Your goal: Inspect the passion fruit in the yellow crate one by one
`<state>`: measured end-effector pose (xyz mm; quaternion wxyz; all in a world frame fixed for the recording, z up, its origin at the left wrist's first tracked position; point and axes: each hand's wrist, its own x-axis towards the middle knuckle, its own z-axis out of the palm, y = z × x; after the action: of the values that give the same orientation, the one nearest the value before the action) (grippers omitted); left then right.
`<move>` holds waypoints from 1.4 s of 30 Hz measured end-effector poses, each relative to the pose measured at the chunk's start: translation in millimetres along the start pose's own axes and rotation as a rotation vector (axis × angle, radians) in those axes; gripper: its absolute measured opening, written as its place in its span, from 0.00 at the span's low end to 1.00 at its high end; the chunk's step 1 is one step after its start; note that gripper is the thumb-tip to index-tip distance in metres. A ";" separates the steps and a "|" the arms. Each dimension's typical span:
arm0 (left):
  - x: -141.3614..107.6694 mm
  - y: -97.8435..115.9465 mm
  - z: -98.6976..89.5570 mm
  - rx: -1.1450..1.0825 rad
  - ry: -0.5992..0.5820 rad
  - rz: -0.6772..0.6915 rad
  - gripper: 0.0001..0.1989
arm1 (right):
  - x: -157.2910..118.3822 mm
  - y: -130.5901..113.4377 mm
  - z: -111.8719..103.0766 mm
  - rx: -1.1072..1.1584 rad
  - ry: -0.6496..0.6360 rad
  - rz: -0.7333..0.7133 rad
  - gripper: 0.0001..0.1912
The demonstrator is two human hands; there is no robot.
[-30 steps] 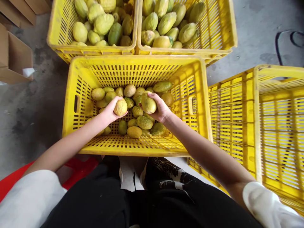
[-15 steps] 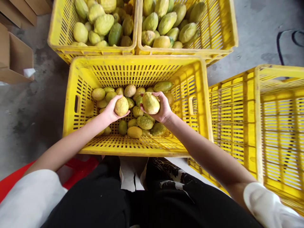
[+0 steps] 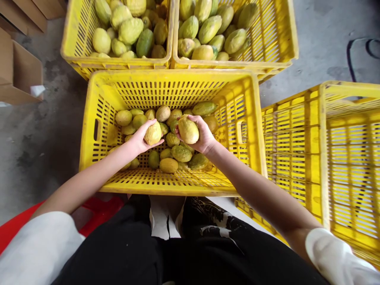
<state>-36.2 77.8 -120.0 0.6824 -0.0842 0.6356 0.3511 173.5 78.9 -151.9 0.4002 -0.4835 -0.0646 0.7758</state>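
My left hand (image 3: 143,136) is closed around a roundish yellow fruit (image 3: 153,133) with slightly bumpy skin, thumb on top and fingers beneath. In my right hand (image 3: 202,134) lies a larger, pear-shaped yellow-green fruit (image 3: 189,130), gripped from its right side. Both are held a short way apart, above the middle of a yellow slatted plastic crate (image 3: 172,184). Below them, several oval fruits cover part of the crate floor, among them a smooth yellow one (image 3: 168,165) and a wrinkled green one (image 3: 181,153). My hands and the held fruits hide part of the pile.
Two more yellow crates, the left one (image 3: 115,62) and the right one (image 3: 231,65), hold similar fruits beyond this crate. At the right stands another yellow crate (image 3: 323,158). Cardboard boxes (image 3: 26,71) lie on the floor at left; a red stool (image 3: 102,211) is beside my legs.
Both fruits have turned slightly in my hands, showing a little more of other sides. My hands stay in nearly the same place above the crate.
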 end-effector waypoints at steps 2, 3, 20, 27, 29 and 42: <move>1.4 -1.8 -0.9 -0.005 -0.016 -0.001 0.22 | 1.4 -1.2 -1.7 0.000 -0.007 0.003 0.17; 2.1 -2.6 -1.5 -0.005 -0.032 -0.011 0.22 | 2.2 -1.7 -2.6 0.001 -0.006 0.008 0.17; 2.6 -1.7 -2.9 -0.114 -0.090 -0.028 0.17 | -2.9 -8.5 -0.1 -0.018 0.048 0.004 0.16; 3.5 -1.4 -1.5 -0.131 -0.103 -0.061 0.17 | 2.3 -5.8 -5.9 0.017 0.087 -0.007 0.21; 5.3 -2.4 -1.7 -0.119 -0.110 -0.067 0.16 | 4.2 -2.8 -8.2 0.024 0.072 -0.001 0.22; -2.1 -0.9 1.3 -0.059 -0.109 -0.020 0.25 | 9.8 -8.2 -13.7 -0.014 0.090 0.014 0.16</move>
<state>-34.5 77.1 -118.1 0.7166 -0.0915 0.5859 0.3671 187.0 87.3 -162.0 0.3940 -0.5212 -0.0484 0.7555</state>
